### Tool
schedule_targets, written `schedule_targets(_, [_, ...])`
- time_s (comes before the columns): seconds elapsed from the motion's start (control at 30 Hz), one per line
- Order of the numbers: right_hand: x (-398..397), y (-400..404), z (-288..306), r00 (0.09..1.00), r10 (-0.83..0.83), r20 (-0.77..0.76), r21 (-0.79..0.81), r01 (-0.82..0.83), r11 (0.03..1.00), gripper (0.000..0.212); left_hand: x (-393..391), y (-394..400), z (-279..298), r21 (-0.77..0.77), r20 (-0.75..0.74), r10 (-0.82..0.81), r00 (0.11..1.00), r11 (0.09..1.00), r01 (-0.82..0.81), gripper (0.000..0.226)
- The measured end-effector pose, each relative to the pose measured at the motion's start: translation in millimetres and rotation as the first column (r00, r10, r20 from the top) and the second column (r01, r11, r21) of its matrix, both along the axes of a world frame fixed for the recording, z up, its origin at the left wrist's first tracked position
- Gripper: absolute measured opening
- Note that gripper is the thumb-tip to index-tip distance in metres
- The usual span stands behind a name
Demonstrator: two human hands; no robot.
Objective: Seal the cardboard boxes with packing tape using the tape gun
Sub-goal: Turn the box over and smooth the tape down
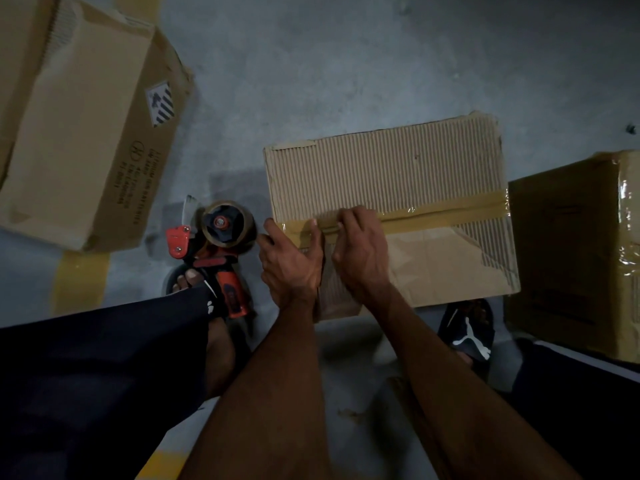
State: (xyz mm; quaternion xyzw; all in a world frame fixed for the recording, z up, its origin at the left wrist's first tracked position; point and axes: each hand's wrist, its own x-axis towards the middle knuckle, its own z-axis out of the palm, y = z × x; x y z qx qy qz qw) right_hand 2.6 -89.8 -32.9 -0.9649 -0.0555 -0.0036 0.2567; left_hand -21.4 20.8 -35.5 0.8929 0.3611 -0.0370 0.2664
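Torn, ribbed cardboard box on the floor, brown tape strip across its top.
Left hand and right hand, close together, press flat on the tape's left end.

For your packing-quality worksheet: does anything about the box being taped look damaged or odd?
Yes. The middle box has its outer paper torn away, baring the corrugated ridges over most of the top. The tape strip crosses this rough surface, wrinkled at the right edge.
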Motion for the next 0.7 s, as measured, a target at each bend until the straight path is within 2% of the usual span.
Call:
schedule_targets(0.03, [0.1,-2.0,-1.4,0.999,0.047,-0.005,-0.008,-0.047,0.999,0.015,-0.4,-0.2,0.2,0.005,-0.002,-0.003,1.000,1.000,0.003,0.076])
schedule_targets(0.13, [3.7,-7.5,-3.0,0.998,-0.056,-0.026,0.032,0.057,0.998,0.013,-0.7,-0.1,-0.4,0.001,0.002,0.004,1.000,1.000,-0.004,0.075])
schedule_targets(0.23, [1.7,-14.6,0.4,0.992,0.126,0.003,-0.021,-0.126,0.992,0.021,-0.7,-2.2,-0.2,0.016,0.000,0.010,1.000,1.000,-0.010,0.078])
schedule_targets(0.27, [2.3,-17.7,0.4,0.995,0.096,0.010,-0.017,-0.096,0.995,0.021,-0.7,-2.5,0.3,0.015,-0.002,0.006,1.000,1.000,-0.006,0.078])
schedule_targets(0.33, [5.2,-19.1,2.4,0.998,-0.068,0.003,0.019,0.068,0.998,0.016,-0.7,-1.9,1.2,0.008,-0.009,0.000,1.000,1.000,0.000,0.077])
schedule_targets(0.43, [4.5,-27.3,-0.4,0.999,0.039,0.020,-0.039,-0.038,0.999,0.017,-0.7,-1.6,3.2,0.016,-0.024,-0.002,1.000,1.000,0.002,0.077])
schedule_targets(0.47, [5.4,-34.5,-2.4,1.000,-0.006,0.025,-0.043,0.007,0.999,0.016,-0.9,-2.0,3.8,0.015,-0.024,-0.003,1.000,1.000,0.004,0.077])
schedule_targets(0.57, [10.0,-49.3,-2.2,0.949,-0.317,0.009,0.021,0.316,0.948,0.012,-0.6,-1.6,3.4,0.018,-0.020,-0.004,1.000,1.000,0.005,0.077])
schedule_targets(0.6, [10.9,-49.2,-1.7,0.948,-0.318,-0.003,0.017,0.318,0.948,0.012,-0.3,-1.4,3.0,0.020,-0.022,-0.003,1.000,1.000,0.003,0.078])
schedule_targets(0.7, [9.2,-52.8,2.4,0.991,-0.134,0.010,-0.058,0.134,0.989,0.013,-1.6,-1.8,2.7,0.036,-0.021,-0.002,1.000,0.999,0.002,0.078])
